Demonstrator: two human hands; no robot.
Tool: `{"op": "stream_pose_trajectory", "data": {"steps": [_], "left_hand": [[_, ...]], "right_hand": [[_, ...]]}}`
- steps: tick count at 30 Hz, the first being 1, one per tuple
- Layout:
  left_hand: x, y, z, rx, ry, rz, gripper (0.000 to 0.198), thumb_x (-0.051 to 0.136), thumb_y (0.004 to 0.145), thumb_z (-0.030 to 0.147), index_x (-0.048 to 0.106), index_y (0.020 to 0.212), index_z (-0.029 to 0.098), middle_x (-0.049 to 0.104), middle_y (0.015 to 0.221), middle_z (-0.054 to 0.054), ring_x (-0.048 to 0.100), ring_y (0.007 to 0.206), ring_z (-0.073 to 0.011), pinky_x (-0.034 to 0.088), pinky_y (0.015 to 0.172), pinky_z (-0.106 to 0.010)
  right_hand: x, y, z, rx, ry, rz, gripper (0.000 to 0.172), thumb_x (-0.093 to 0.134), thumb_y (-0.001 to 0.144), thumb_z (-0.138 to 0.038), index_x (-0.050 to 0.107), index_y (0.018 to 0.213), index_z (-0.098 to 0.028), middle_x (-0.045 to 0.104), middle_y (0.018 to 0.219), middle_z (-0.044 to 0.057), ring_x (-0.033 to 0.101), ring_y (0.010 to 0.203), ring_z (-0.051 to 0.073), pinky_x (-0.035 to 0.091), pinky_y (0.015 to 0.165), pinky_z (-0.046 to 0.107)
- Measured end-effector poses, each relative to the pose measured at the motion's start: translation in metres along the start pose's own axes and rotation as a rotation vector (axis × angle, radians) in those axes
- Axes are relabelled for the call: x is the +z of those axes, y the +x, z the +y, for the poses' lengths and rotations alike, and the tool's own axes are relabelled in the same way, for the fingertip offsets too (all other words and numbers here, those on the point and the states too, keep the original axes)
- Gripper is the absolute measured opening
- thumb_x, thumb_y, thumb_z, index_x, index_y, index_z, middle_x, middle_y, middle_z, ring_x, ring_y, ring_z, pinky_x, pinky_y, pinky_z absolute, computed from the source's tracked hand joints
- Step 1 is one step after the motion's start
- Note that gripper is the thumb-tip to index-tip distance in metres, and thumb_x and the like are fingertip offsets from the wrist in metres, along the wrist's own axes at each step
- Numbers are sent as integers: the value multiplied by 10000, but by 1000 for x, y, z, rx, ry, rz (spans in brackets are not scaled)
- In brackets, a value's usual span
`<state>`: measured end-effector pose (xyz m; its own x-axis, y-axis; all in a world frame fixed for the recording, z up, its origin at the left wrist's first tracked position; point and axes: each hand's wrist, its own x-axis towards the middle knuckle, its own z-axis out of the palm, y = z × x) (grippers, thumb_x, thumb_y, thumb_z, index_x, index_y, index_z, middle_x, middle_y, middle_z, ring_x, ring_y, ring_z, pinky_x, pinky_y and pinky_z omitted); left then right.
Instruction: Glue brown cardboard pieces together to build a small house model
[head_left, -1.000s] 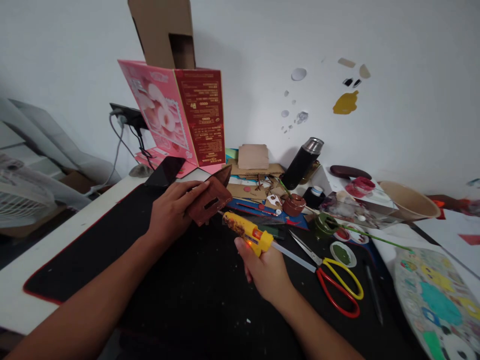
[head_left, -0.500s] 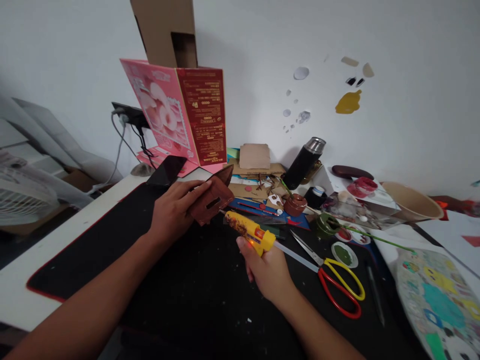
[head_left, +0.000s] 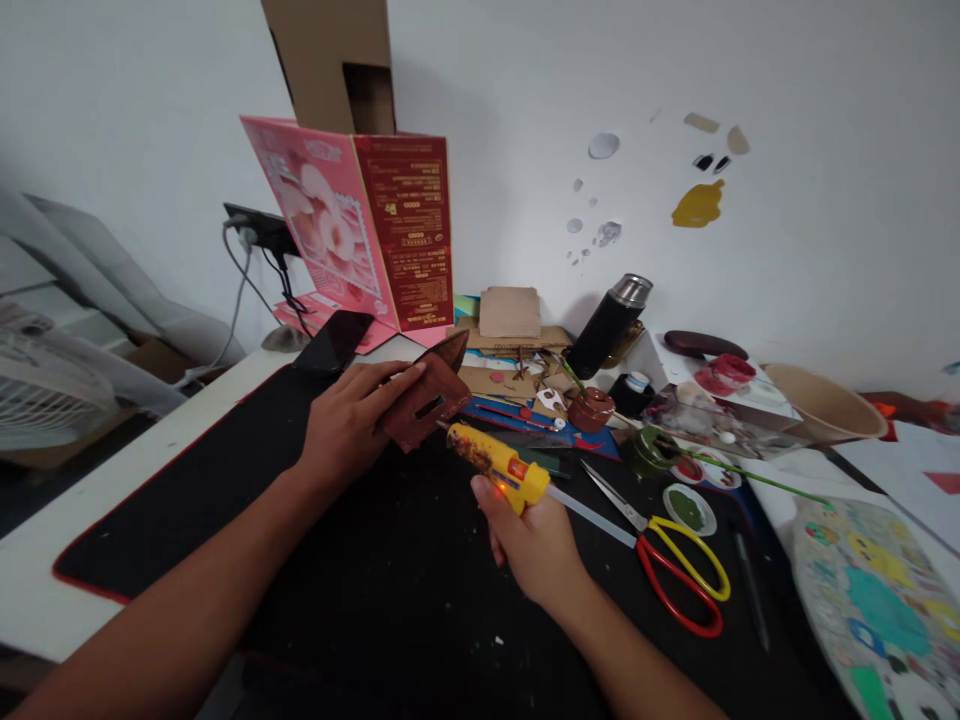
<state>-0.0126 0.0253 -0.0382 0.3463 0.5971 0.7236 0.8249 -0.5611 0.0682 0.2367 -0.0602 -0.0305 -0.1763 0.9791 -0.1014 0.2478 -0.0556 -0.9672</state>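
My left hand [head_left: 349, 420] is closed on a small brown box-like piece [head_left: 426, 405], which looks like painted cardboard with a rectangular slot cut in one face. A darker pointed flap rises at its back. In my right hand [head_left: 536, 545] is a yellow hot glue gun [head_left: 499, 465], its orange light lit and a long clear glue stick [head_left: 592, 515] sticking out of the rear. The nozzle is at the right lower edge of the brown piece; whether it touches cannot be made out. My left fingertips on the far side are hidden.
Scissors [head_left: 679, 580] with red and yellow handles lie right of my right hand. Behind them are a green paint jar [head_left: 654, 450], a brown jar [head_left: 591, 408] and a black thermos [head_left: 609, 325]. A pink and red folder [head_left: 405, 230] stands at the back; a phone [head_left: 334, 340] lies left.
Almost nothing differs. The brown piece and the glue gun have shifted very slightly, and both hands keep their hold.
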Motion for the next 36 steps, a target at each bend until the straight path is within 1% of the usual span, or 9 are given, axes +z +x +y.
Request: {"op": "stream_pose_trajectory", "data": {"steps": [3,8,12,16,19,23,26,36], "left_hand": [[0,0,0,-2,-5,-4,483,626,1010,283,556,1487,282,710,1337,-100,682,1105,-269,570,906,-401],[0,-1,-1,-16,-11,-11,492,631,1008,326,555,1493,298,700,1356,-93,679,1119,-267,570,912,-394],[0,0,0,-17,-20,-11,496,622,1013,339,551,1503,303,708,1339,-96,683,1106,-272,571,907,-401],[-2,0,1,-14,-15,-17,476,604,1022,322,560,1496,307,710,1338,-99,685,1100,-275,573,899,-403],[-1,-1,1,-17,-17,-19,495,623,1013,333,553,1503,311,706,1348,-98,682,1121,-279,575,909,-410],[1,-4,-1,-7,2,-17,549,676,981,285,536,1512,304,689,1380,-98,674,1138,-269,564,934,-403],[3,-5,-2,-5,9,-18,547,683,977,260,541,1504,298,689,1382,-98,670,1154,-265,556,948,-397],[2,-3,-2,-6,-17,1,533,668,991,293,533,1507,306,695,1365,-99,678,1150,-262,568,932,-391]], "right_hand": [[-2,0,0,23,-2,12,592,570,908,-739,557,635,-214,452,410,-40,453,371,104,351,392,211],[-5,2,-1,61,37,16,630,580,852,-810,599,702,-198,482,422,-45,467,365,105,350,384,208],[-5,3,-2,79,77,30,629,593,842,-807,629,769,-183,481,426,-59,461,356,102,349,376,199],[-5,4,-3,66,105,41,612,597,855,-788,628,777,-182,486,425,-60,462,350,101,349,373,196],[-5,5,-4,67,126,71,624,601,839,-805,600,749,-188,476,411,-60,451,339,98,338,365,194],[-6,7,-4,56,160,116,633,607,833,-813,565,702,-195,474,402,-54,446,331,93,341,362,191],[-7,8,-3,53,184,123,631,619,833,-808,554,689,-197,478,404,-51,441,325,89,327,355,187],[-8,9,-10,49,171,143,670,622,797,-840,490,575,-221,451,391,-40,434,324,90,334,345,199]]}}
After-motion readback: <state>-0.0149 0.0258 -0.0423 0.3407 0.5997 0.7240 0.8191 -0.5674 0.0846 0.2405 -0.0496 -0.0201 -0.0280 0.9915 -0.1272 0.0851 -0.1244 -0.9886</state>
